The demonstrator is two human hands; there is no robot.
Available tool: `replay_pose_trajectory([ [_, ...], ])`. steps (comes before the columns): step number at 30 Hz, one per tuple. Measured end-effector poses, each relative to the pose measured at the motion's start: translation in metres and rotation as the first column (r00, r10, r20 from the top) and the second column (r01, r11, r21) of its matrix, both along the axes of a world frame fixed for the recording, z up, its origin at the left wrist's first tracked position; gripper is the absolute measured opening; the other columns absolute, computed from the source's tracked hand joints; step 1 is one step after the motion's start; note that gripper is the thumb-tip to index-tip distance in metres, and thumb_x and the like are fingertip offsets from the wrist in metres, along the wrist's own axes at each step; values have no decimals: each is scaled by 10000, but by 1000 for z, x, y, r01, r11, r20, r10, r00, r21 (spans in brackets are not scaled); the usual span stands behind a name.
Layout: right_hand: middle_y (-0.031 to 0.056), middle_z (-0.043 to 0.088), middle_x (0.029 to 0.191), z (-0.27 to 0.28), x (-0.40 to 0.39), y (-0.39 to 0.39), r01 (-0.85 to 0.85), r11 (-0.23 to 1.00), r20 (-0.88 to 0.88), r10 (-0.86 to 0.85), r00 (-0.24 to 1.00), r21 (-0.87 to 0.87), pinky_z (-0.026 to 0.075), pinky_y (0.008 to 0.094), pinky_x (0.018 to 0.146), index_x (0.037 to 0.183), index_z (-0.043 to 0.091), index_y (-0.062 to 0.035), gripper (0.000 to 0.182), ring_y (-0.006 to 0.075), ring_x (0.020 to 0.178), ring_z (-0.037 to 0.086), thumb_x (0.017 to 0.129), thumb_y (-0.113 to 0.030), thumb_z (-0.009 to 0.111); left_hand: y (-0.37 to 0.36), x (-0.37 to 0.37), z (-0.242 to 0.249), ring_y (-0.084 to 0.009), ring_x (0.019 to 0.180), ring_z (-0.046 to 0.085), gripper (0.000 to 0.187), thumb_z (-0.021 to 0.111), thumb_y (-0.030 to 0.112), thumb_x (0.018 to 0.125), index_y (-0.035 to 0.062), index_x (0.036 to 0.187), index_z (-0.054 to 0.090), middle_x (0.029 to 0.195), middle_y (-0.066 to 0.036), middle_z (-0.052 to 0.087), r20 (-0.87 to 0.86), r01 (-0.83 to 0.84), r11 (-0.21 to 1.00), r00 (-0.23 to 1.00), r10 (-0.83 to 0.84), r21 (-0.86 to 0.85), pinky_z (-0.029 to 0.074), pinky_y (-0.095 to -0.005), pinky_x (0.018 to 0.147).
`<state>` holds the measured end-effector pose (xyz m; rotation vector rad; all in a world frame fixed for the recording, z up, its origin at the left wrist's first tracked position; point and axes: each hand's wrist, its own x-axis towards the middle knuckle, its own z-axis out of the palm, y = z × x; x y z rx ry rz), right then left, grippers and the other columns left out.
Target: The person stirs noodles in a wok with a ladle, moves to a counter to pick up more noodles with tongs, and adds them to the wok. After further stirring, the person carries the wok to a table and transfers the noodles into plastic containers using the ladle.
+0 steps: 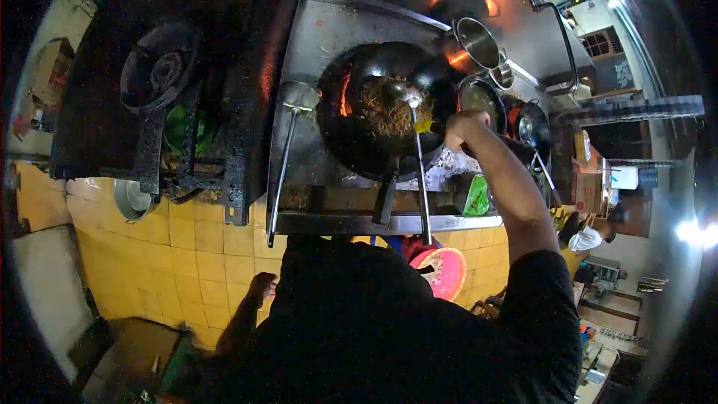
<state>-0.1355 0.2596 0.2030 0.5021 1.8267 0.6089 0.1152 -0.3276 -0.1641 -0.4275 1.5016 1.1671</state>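
My right hand is closed around a dark bottle, its yellow tip pointing left over the right side of a black wok. Brown noodle-like food lies in the wok. A metal ladle rests with its bowl in the food and its long handle across the stove's front edge. My left hand hangs low beside my body, dark, with its fingers hard to make out.
Left of the wok lies a long-handled spatula. Metal pots and another pan with a ladle stand to the right. A green packet is near the front edge. Below are a pink basin and, at left, a burner.
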Motion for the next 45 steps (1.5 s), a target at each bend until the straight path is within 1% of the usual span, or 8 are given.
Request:
replay_pose_trajectory([
  [1, 58, 646, 1180, 7, -4, -5, -6, 1000, 2, 6, 1000, 9, 501, 491, 840, 1108, 672, -143, 486, 234, 1085, 614, 650, -289, 738, -3, -1, 15, -232, 577, 588, 270, 568, 290, 863, 89, 1042, 600, 714, -96, 578, -266, 27, 999, 964, -17, 36, 519, -388, 543],
  [2, 57, 637, 1199, 17, -4, -12, -8, 1000, -3, 8, 1000, 21, 500, 476, 848, 1111, 670, -140, 475, 232, 1099, 609, 660, -281, 718, 2, -15, 31, -224, 583, 588, 266, 574, 288, 869, 92, 1049, 597, 697, -85, 567, 127, -290, 951, 945, 302, -103, 530, -379, 556],
  [11, 87, 575, 1303, -4, 22, 2, 85, 994, -105, -91, 990, -67, 469, 503, 910, 1240, 596, -111, 492, 278, 1187, 558, 770, -253, 595, 0, -41, 21, -198, 515, 572, 268, 611, 255, 855, 79, 1056, 593, 636, -70, 532, 125, -528, 849, 841, 526, -18, 503, -321, 461],
  [22, 199, 648, 1118, -4, 77, 19, 37, 972, -451, -141, 882, -231, 520, 412, 861, 1104, 649, -13, 496, 331, 1046, 632, 674, -259, 633, 35, -59, 23, -220, 550, 606, 250, 615, 324, 845, 104, 963, 593, 644, -79, 556, 66, -215, 974, 973, 219, -69, 531, -342, 528],
  [26, 201, 662, 1067, 47, 141, 40, 147, 967, -715, -254, 651, -210, 510, 428, 862, 1070, 643, -5, 436, 366, 1005, 635, 714, -256, 634, 47, -44, 22, -188, 479, 540, 211, 639, 299, 843, 115, 936, 595, 635, -51, 538, -57, -143, 971, 986, 156, 189, 484, -309, 485],
  [32, 119, 646, 733, -37, 245, 101, -151, 921, -831, -390, -397, -360, 490, 352, 654, 835, 596, 15, 208, 241, 683, 639, 709, -113, 701, 117, -48, 66, -129, 620, 551, 214, 623, 286, 855, 118, 986, 603, 687, -13, 524, -305, -116, 987, 941, 146, 115, 496, -328, 575],
  [42, 10, 585, 696, -169, 238, 97, -362, 664, -317, -675, -666, -654, 456, 281, 624, 799, 591, -17, 196, 124, 642, 550, 760, -134, 744, 292, -112, 158, -151, 740, 628, 278, 628, 328, 908, 125, 1091, 577, 949, -11, 609, -313, -261, 921, 883, 349, 291, 513, -278, 585],
  [45, 44, 590, 739, -195, 250, 109, -377, 761, -474, -633, -612, -528, 456, 295, 656, 860, 578, -15, 292, 156, 681, 554, 719, -157, 791, 336, -115, 172, -143, 818, 587, 290, 609, 364, 913, 142, 1096, 575, 968, -17, 614, -226, -275, 920, 913, 341, 279, 515, -337, 634],
])
